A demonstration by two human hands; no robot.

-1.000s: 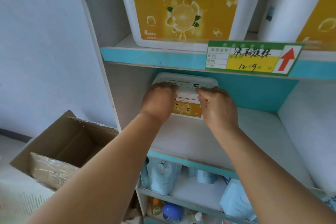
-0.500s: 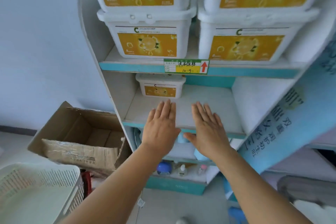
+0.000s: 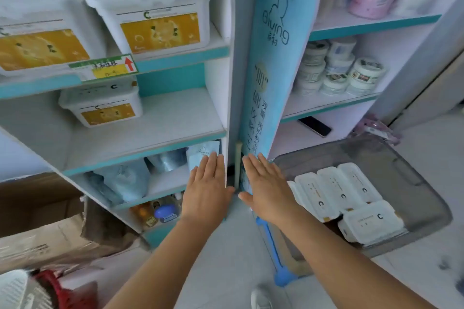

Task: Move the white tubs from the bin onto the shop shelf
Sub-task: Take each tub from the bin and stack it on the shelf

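Note:
One small white tub [image 3: 101,105] with a yellow label stands at the back left of the middle shelf [image 3: 160,130]. Several more white tubs [image 3: 336,193] lie lids-up in a grey bin [image 3: 411,178] on the floor at the right. My left hand [image 3: 208,188] and my right hand [image 3: 263,183] are held flat, fingers apart and empty, side by side in front of the shelf's blue divider panel [image 3: 273,63], left of the bin.
Larger white tubs [image 3: 155,20] with yellow labels fill the upper shelf above a green price tag [image 3: 105,68]. Pouches and bottles sit on the lower shelves. A cardboard box [image 3: 45,228] lies on the floor at left. Jars [image 3: 344,70] and a phone [image 3: 315,126] occupy the right shelving.
Both hands let go of the small tub, left it on the middle shelf and drew back open. The view has swung right, and the grey bin with tubs has come into sight.

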